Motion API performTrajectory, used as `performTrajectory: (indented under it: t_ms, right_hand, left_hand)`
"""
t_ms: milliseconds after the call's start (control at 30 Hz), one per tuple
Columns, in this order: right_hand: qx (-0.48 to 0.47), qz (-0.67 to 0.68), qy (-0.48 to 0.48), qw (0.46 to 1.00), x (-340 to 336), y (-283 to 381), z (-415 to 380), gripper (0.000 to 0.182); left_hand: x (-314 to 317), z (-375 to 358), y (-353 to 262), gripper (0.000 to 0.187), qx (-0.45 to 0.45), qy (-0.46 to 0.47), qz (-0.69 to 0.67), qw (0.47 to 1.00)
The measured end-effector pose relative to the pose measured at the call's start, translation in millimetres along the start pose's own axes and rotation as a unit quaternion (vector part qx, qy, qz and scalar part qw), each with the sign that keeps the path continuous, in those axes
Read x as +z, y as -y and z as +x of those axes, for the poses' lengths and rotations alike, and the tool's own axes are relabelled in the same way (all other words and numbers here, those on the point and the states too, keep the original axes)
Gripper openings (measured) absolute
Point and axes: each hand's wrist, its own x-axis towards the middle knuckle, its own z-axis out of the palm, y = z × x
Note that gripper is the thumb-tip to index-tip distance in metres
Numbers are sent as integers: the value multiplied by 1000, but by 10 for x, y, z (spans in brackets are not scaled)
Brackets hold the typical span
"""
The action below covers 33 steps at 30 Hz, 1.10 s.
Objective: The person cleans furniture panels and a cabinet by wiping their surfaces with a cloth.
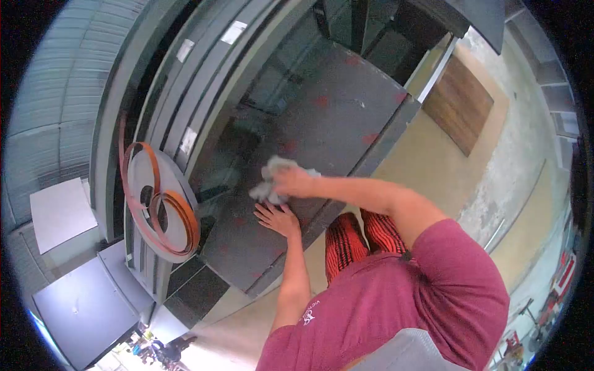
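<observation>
My right hand (pixel 296 182) presses a crumpled grey cloth (pixel 265 190) against a flat dark panel (pixel 343 117), and is slightly blurred. Bits of the cloth bulge out past the fingers on both sides. Just below it, my left hand (pixel 278 220) lies flat on the same panel, fingers spread, its fingertips close to the cloth's lower edge. Faint reddish marks are scattered over the panel's dark surface.
Beyond the panel rises a machine frame (pixel 213 74) with long grey rails. A reel of orange-brown banding (pixel 185 222) sits on a round disc at left. A brown board (pixel 458 102) lies at upper right. A grey cabinet (pixel 86 309) stands at lower left.
</observation>
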Motion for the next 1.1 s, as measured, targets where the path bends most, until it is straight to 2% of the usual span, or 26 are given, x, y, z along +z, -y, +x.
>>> performTrajectory:
  t_ms: [33,67,100,133,233,267,300,333,400,433,467,500,533,633,667,700,767,800,833,867,900,933,967,1000,1033,1100]
  right_hand:
    - [47,-16,103,993,-53,-238,98,21]
    - [37,-25,-62,997,-84,-609,56,21]
    - [146,-28,-66,987,-103,-1029,72,19]
    - [178,-75,-149,970,-224,-1560,-48,20]
    - [355,-229,-180,888,-1330,-2727,-738,19]
    - [377,-277,-234,852,-1388,-3265,-1173,19]
    - [491,-258,-132,822,-1784,-3282,-1391,19]
    - [527,-231,-193,795,-2156,-2866,-1389,24]
    - [489,-199,-128,840,-2316,-2537,-1377,35]
    - [357,-246,-148,889,-2006,-2342,-1429,34]
    - [334,-253,-53,906,-1774,-1881,-1322,30]
    - [295,-184,24,937,-1679,-1236,-1181,27]
    - [216,-111,25,970,-1348,-739,-1148,16]
    - [-10,38,49,998,-428,427,-1473,18]
    - [-5,39,44,998,-370,408,-1587,18]
    - [11,58,-41,997,-347,359,-1645,14]
    - [109,124,-21,986,-531,-3,-1827,8]
    - [146,82,-27,986,-937,-286,-1880,11]
    - [139,2,-100,985,-1042,-705,-2070,11]
    - [261,-18,-62,963,-1236,-1085,-2242,12]
    - [374,-19,-99,922,-1404,-1496,-2522,16]
    - [349,-145,-184,907,-1674,-1856,-2777,23]
    - [399,-278,-115,866,-1608,-2567,-3326,29]
    - [605,-187,-92,769,-2205,-2350,-3225,30]
    - [645,-207,-191,710,-2454,-2281,-3222,29]
    - [568,-244,-198,761,-2517,-2330,-3276,29]
  left_hand:
    - [-58,31,-86,51,-15,-1,-12,1000]
    - [-72,13,-142,51,-34,-3,-27,999]
    - [-51,-11,-141,51,-40,4,-21,999]
    - [-29,4,-129,50,-37,-3,-19,999]
    - [-64,-4,-115,50,-27,-7,-17,999]
    - [-81,10,-144,50,-26,-8,-18,999]
    - [-91,25,-161,50,-23,-11,-24,999]
    - [-110,21,-165,49,-32,-7,-20,999]
    - [-136,11,-199,49,-40,-2,-7,999]
    - [-146,-2,-239,49,-33,-4,-14,999]
    - [-157,-4,-240,48,-29,-9,-14,999]
    - [-163,-10,-206,48,-23,-15,-12,1000]
    - [-100,-19,-159,48,-20,-16,15,1000]
    - [-95,-28,-172,48,-24,-22,-15,999]
    - [-72,-23,-148,48,-35,1,-8,999]
    - [-88,-19,-144,48,-34,0,-6,999]
    - [-150,-36,-213,48,-49,11,-12,999]
    - [-137,-34,-189,48,-46,0,-15,999]
    - [-142,-29,-180,48,-68,-12,-18,997]
    - [-152,-28,-181,48,-59,-14,-13,998]
    - [-168,-30,-186,48,-45,-14,-9,999]
    - [-190,-49,-190,48,-57,-25,-14,998]
    - [-222,-59,-183,47,-57,-18,-17,998]
    - [-232,-38,-190,47,-50,-11,-22,998]
    - [-224,-13,-186,47,-45,-22,-34,998]
    - [-187,-38,-144,47,-43,-26,-11,999]
